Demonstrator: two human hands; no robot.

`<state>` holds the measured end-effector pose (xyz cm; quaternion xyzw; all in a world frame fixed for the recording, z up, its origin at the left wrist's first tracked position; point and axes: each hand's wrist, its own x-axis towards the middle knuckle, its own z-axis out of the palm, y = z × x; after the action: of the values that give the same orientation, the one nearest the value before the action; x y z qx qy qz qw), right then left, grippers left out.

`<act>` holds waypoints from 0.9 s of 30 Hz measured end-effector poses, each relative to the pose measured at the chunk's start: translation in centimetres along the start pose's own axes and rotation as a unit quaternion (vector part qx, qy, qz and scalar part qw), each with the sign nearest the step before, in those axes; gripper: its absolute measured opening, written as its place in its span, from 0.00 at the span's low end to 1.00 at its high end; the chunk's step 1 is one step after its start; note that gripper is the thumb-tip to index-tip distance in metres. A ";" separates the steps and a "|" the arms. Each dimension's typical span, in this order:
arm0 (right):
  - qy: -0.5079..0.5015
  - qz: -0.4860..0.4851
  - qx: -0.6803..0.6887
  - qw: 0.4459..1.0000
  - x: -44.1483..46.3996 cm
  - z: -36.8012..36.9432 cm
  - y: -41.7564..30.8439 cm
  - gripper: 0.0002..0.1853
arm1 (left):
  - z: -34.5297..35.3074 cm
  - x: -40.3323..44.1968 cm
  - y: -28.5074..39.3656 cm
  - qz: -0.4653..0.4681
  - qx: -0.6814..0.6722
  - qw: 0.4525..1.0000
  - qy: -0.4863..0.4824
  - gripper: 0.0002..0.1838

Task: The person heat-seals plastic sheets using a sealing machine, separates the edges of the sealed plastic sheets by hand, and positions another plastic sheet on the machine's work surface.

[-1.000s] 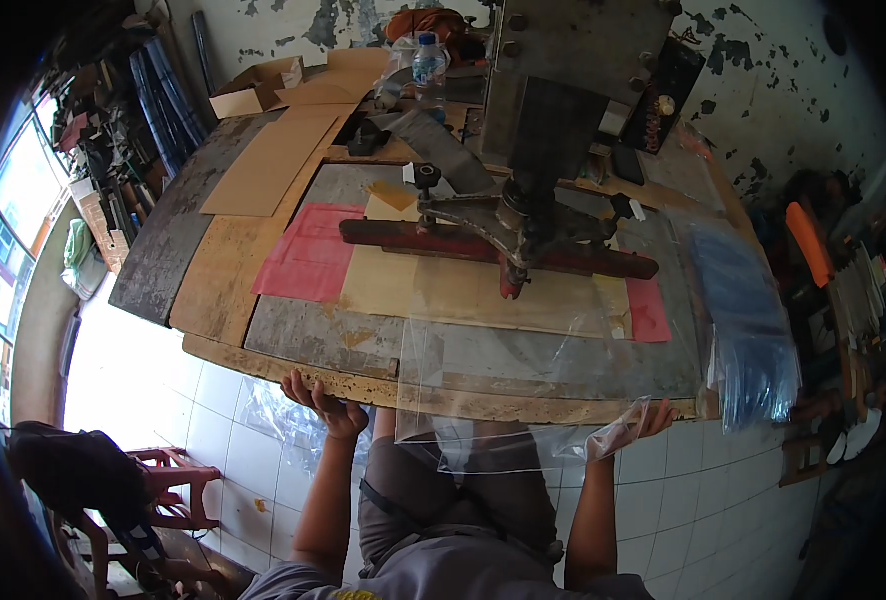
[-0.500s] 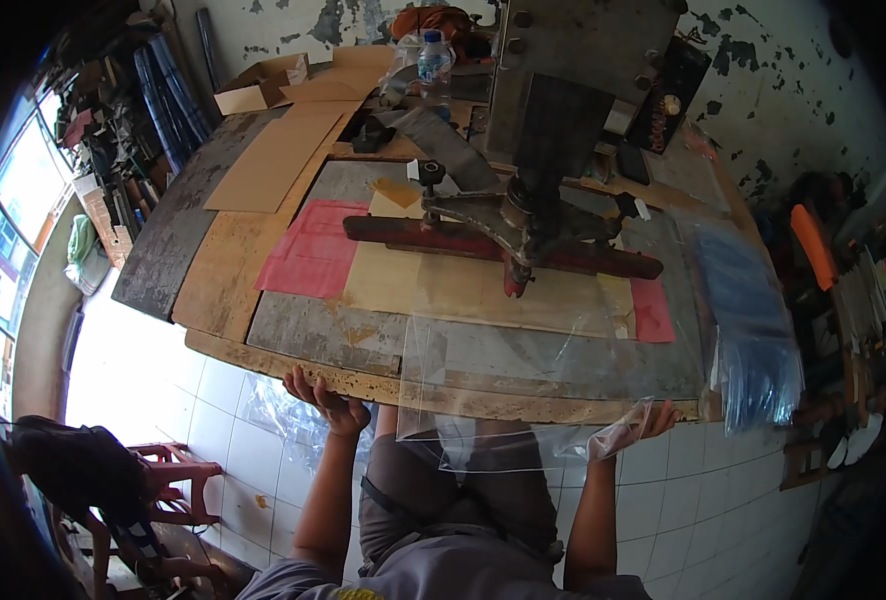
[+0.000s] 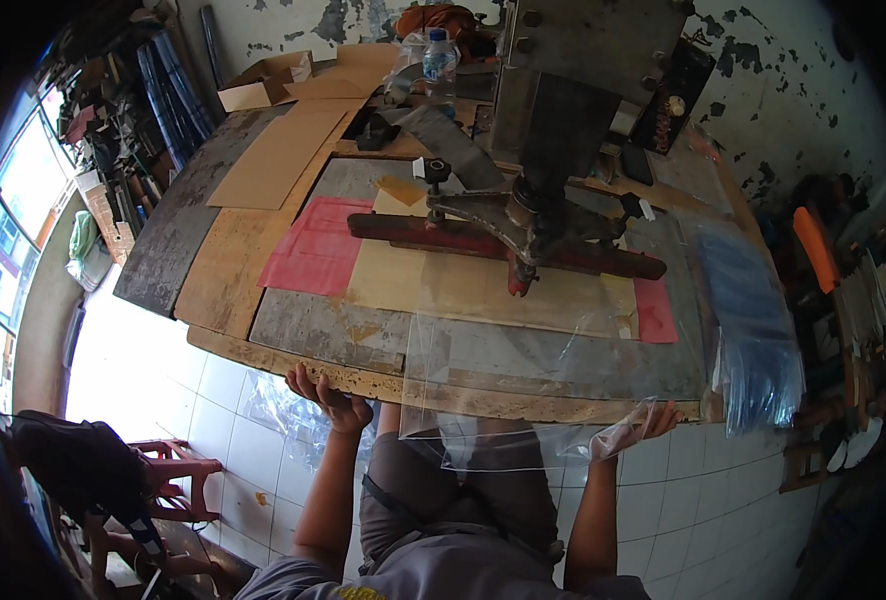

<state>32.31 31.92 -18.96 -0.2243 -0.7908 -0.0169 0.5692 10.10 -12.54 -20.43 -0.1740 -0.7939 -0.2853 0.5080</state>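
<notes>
My left hand (image 3: 331,402) rests palm up at the wooden front edge (image 3: 353,380) of the worktable, its fingers apart and slightly curled against it. At the same edge farther right, my right hand (image 3: 643,430) has its fingers stretched out, partly under a clear plastic sheet (image 3: 503,400). The sheet lies over the front of the table and hangs past the edge between my hands. Beyond it is a press with a long dark-red bar (image 3: 443,238). A cream strip (image 3: 393,285) and pink pieces (image 3: 313,245) lie flat beneath the bar.
A stack of bluish plastic sheets (image 3: 748,330) overhangs the table's right side. Cardboard (image 3: 273,155), an open box (image 3: 263,82) and a water bottle (image 3: 439,65) are at the back. On the lower left, a person (image 3: 73,470) is beside a red stool (image 3: 178,480).
My hands and the clear sheet stay in place. The view has shifted very slightly, and the person at lower left has moved a little.
</notes>
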 end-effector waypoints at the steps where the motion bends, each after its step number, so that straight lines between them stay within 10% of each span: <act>1: -0.002 -0.003 -0.012 1.000 0.0 0.0 0.1 0.40 | 0.1 0.0 0.0 0.000 0.000 1.000 0.002 0.36; 27: -0.010 0.001 -0.019 1.000 0.6 -0.4 -0.6 0.43 | 0.2 0.1 0.1 0.001 -0.036 0.999 0.015 0.34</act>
<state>32.32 31.40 -18.14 -0.2360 -0.7957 -0.0290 0.5571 10.01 -12.33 -20.31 -0.1891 -0.7752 -0.3160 0.5133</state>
